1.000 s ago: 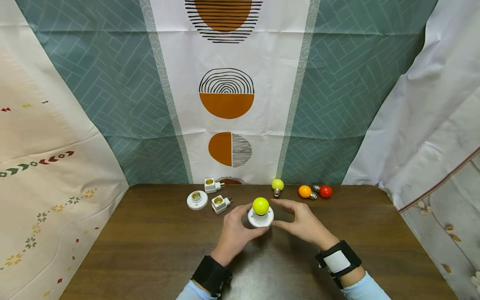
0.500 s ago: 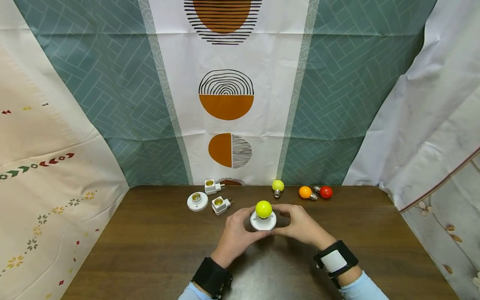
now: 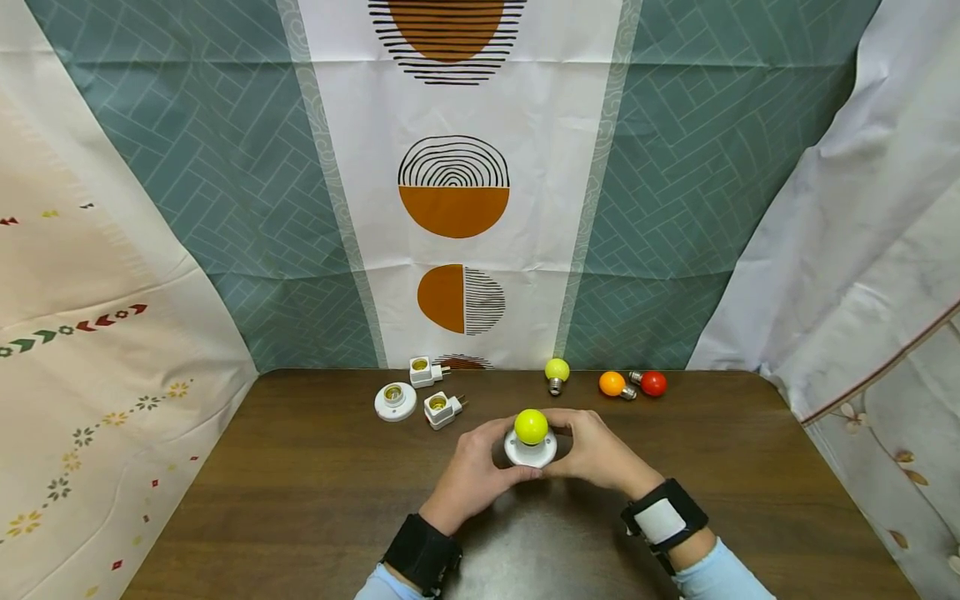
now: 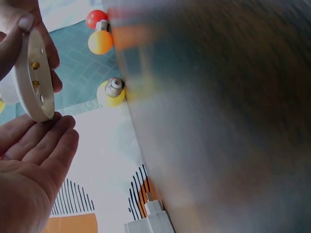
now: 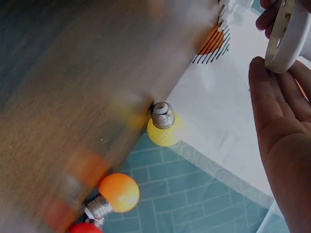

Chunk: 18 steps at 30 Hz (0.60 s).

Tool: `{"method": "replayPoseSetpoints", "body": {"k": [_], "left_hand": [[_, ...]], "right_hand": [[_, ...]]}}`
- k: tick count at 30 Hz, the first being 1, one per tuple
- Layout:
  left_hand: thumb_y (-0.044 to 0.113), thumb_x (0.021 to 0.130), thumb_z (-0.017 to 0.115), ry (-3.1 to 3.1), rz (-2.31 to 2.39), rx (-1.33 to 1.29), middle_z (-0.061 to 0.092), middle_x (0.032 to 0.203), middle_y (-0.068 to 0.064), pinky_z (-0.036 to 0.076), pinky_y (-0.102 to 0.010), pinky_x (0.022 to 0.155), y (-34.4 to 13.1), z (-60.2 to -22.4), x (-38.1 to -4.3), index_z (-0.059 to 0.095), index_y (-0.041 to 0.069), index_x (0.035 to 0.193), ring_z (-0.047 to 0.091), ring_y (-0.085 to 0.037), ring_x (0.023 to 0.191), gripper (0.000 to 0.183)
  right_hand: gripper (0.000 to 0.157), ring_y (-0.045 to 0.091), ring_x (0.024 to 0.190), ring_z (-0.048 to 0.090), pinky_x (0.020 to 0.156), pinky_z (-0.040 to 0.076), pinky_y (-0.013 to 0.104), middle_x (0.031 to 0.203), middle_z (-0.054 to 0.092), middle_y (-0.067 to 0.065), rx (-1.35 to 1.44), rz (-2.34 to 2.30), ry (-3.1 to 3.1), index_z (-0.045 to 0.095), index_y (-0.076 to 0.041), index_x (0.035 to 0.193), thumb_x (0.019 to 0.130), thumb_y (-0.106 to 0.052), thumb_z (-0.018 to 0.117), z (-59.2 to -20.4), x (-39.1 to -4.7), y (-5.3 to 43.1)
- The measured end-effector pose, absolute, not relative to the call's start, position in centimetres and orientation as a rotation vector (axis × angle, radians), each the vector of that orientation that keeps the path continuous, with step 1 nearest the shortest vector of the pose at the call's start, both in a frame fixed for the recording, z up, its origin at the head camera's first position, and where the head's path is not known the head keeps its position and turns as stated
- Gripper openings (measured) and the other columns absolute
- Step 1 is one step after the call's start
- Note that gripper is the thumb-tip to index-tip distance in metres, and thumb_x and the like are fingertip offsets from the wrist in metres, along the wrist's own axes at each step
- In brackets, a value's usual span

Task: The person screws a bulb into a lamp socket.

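Note:
Between both hands is a round white lamp holder (image 3: 530,455) with a yellow-green bulb (image 3: 531,427) standing upright in its socket. My left hand (image 3: 471,473) grips the left rim, thumb at the near side and fingers at the far side. From the right, my right hand (image 3: 597,454) curls round the opposite rim the same way, the thumbs meeting at the front. Raised above the table, the holder shows its hollow underside with brass screws (image 4: 35,65) in the left wrist view. In the right wrist view, fingertips press against the holder's rim (image 5: 274,60).
On the wooden table (image 3: 322,500), at the back left, lie another round lamp holder (image 3: 395,402) and two plug-in sockets (image 3: 426,372). Along the back right are a yellow bulb (image 3: 557,370), an orange bulb (image 3: 611,383) and a red bulb (image 3: 654,383). A patterned cloth (image 3: 285,167) hangs behind.
The lamp holder with its bulb has shifted slightly right and towards me. My right hand has moved in from beside the rim to a fuller grip; the left hand keeps its hold.

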<state>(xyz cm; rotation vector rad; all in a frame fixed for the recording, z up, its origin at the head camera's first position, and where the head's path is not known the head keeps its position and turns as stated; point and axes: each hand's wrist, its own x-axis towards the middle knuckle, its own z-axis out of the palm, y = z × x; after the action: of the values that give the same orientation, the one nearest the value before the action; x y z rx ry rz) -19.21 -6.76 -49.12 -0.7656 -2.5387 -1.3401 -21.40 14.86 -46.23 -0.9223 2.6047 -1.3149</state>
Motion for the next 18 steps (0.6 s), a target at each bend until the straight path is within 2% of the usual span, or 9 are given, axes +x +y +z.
{"method": "replayPoseSetpoints", "body": {"k": [6, 12, 18], "left_hand": [[0.053, 0.07, 0.073, -2.581, -1.34, -0.749, 0.049, 0.127, 0.013, 0.038, -0.03, 0.094, -6.7, -49.1, -19.1, 0.047, 0.024, 0.135, 0.046, -0.005, 0.115, 0.075], [0.056, 0.074, 0.069, -2.599, -1.28, -0.674, 0.049, 0.131, 0.006, 0.036, -0.03, 0.095, -6.6, -49.0, -19.1, 0.047, 0.017, 0.135, 0.043, -0.008, 0.118, 0.076], [0.048, 0.079, 0.069, -2.62, -1.21, -0.506, 0.051, 0.129, -0.003, 0.038, -0.034, 0.094, -6.7, -48.8, -19.2, 0.051, 0.009, 0.131, 0.046, -0.015, 0.118, 0.067]], "right_hand": [[0.067, 0.004, 0.108, 0.051, 0.09, 0.041, 0.026, 0.118, 0.056, -0.018, -0.895, -1.331, 2.608, 0.056, -0.032, 0.122, 0.062, -0.038, 0.084, -46.4, -21.3, 15.0], [0.067, 0.005, 0.108, 0.052, 0.089, 0.041, 0.025, 0.117, 0.056, -0.017, -0.844, -1.385, 2.636, 0.057, -0.029, 0.122, 0.061, -0.03, 0.086, -46.1, -21.1, 15.5], [0.067, 0.006, 0.105, 0.053, 0.085, 0.043, 0.025, 0.116, 0.058, -0.014, -0.736, -1.443, 2.729, 0.06, -0.024, 0.119, 0.057, -0.029, 0.088, -46.1, -21.8, 17.4]]}}
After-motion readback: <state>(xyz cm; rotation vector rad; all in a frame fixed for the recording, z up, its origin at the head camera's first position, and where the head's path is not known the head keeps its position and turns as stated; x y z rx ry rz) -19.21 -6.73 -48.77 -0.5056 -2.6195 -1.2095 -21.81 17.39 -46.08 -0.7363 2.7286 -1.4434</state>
